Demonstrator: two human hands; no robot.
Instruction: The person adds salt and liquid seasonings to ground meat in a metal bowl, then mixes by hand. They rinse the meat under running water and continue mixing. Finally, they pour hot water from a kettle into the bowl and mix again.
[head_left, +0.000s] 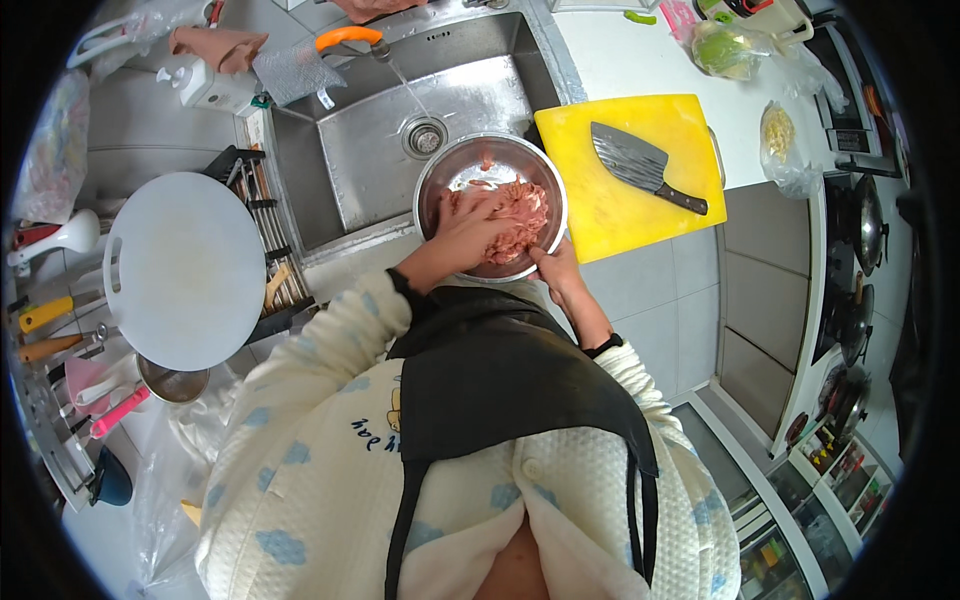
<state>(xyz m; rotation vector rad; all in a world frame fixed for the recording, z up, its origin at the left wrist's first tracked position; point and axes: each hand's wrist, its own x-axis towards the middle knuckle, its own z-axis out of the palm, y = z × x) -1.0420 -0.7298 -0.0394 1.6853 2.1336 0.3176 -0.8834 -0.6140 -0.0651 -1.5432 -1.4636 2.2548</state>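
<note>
A stainless steel bowl (491, 144) holding raw minced meat (523, 217) stands at the front edge of the sink (375, 142). My left hand (469, 232) is inside the bowl, its fingers spread in the meat; some fingertips are hidden by it. My right hand (556, 266) grips the bowl's rim at the lower right. From the orange-handled faucet (349, 37) a thin stream of water runs towards the drain (425, 138). Right of the bowl, a cleaver (634, 161) with a dark handle lies on a yellow cutting board (600, 217).
A round white cutting board (187, 270) rests over a rack at the left. Beside the sink stands a white pump bottle (214, 88). Bagged vegetables (724, 52) and a bag of yellowish food (780, 139) lie on the right counter. Pans (868, 225) sit on the stove, far right.
</note>
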